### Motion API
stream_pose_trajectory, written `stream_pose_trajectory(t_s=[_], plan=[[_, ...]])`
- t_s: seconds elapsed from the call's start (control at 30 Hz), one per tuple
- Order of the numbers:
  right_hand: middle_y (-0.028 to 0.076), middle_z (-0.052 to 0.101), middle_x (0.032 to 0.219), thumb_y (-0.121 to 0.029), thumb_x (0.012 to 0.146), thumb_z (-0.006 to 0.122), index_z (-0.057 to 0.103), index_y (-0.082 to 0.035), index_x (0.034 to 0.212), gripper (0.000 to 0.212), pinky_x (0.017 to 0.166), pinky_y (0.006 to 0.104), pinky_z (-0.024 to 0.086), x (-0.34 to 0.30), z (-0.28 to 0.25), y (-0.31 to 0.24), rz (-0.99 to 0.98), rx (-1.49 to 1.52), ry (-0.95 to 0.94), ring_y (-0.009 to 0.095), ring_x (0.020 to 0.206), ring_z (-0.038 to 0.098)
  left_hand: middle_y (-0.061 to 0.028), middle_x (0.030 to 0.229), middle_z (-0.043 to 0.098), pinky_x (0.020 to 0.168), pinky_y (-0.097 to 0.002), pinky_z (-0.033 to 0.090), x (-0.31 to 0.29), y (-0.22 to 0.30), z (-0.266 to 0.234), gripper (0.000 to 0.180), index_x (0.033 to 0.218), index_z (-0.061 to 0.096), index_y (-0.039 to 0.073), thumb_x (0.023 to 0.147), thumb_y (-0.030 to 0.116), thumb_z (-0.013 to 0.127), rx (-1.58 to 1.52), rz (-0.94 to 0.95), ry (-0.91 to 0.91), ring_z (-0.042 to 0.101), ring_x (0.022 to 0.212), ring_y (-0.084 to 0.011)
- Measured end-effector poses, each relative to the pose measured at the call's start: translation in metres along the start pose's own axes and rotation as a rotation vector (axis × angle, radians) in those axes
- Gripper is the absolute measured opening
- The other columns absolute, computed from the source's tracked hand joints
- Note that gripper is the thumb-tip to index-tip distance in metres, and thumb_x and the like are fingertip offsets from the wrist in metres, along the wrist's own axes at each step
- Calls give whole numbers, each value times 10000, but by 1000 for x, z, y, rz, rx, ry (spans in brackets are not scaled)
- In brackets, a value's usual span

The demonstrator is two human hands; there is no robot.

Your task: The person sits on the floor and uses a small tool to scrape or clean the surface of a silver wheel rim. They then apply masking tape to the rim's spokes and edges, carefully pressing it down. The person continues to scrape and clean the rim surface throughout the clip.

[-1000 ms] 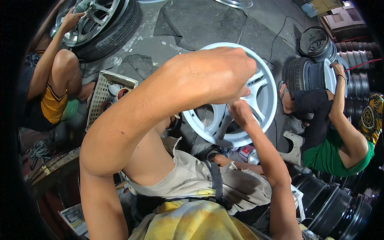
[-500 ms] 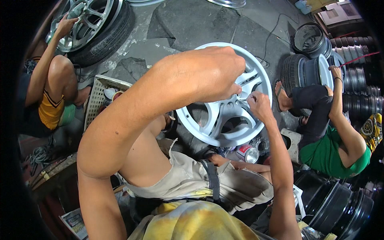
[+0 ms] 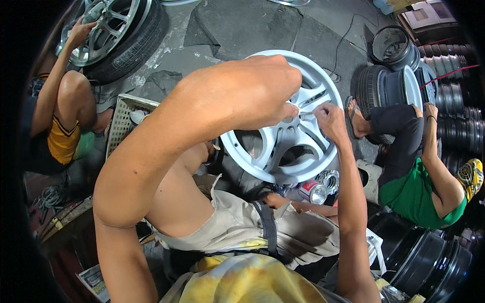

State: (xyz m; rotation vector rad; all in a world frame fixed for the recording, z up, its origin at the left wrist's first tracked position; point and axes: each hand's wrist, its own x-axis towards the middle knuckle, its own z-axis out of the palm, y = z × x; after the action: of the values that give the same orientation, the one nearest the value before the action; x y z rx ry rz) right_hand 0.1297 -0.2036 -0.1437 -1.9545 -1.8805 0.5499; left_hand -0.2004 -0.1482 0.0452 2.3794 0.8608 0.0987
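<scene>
Below my hands lies a pale silver-white alloy wheel rim (image 3: 285, 175) with several spokes. My left hand (image 3: 268, 91) arches over its upper left part with the fingers curled under. The back of the hand hides most of them, and only the thumb shows near the hub. On the right side of the spokes, my right hand (image 3: 331, 120) is closed in a pinch, its fingertips pointing at the hub. Something small may sit between its fingertips, but I cannot make it out.
A can (image 3: 312, 192) stands just below the rim. At left is a plastic crate (image 3: 119, 123). One co-worker's hand (image 3: 81, 31) works at a tyred wheel (image 3: 134, 53); another person in a green shirt (image 3: 422, 197) sits at right beside more wheels (image 3: 404, 86) and stacked rims (image 3: 457, 129).
My left hand has shifted slightly left over the rim, while my right stays by the spokes. At right, the co-worker's hand has moved down and away from the wheel's edge.
</scene>
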Motion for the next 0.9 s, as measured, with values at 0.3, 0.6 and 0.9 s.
stream_pose_trajectory(t_s=[0.3,0.6,0.9], plan=[[286,702,854,-138,843,658,725,32,839,183,794,523,554,31,64,39,97,-214,-1,468,826,698,-231,962,709,796,-462,556,8,3,0,319,1047,730,-52,935,247,712,-39,61,46,699,911,-402],[270,689,788,-125,826,662,732,25,831,166,735,496,554,60,31,-21,-98,-104,-24,448,781,700,-239,923,701,771,-476,550,1,-2,3,304,1042,720,-63,923,217,721,-53,100,106,698,893,-410],[297,696,879,-101,806,652,721,32,856,158,796,527,555,73,89,9,-181,-40,-71,468,873,697,-251,886,706,760,-466,567,-11,12,-29,318,1040,723,-78,913,213,730,-140,124,59,707,854,-413]])
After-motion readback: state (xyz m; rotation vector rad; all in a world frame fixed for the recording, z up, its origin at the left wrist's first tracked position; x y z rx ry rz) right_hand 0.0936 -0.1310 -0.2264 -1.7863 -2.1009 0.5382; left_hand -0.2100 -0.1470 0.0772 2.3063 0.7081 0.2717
